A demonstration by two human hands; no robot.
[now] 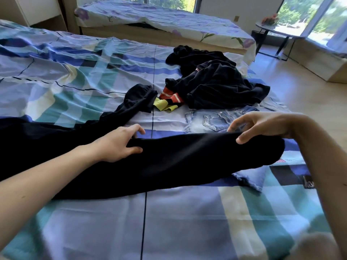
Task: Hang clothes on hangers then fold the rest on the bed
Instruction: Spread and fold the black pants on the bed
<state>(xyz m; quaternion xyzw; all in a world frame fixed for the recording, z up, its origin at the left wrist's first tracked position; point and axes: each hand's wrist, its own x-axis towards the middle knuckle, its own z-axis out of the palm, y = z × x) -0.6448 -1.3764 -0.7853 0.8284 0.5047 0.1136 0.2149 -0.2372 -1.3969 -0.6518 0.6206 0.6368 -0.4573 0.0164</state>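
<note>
Black cloth, a long black garment [187, 158], lies stretched across the checked bed [169, 231] in front of the person, its right end lifted a little off the cover. The left hand [116, 145] grips the garment's upper edge, fingers curled over the far side and thumb on the near side. The right hand [262, 124] pinches the same edge further right, thumb in front and curled fingers behind. Just beyond the garment lie pale blue jeans [216, 119], flat on the cover. Further beyond it sits a heap of dark clothes [221, 85], with a red and yellow striped piece [169, 100] showing at the heap's left edge.
</note>
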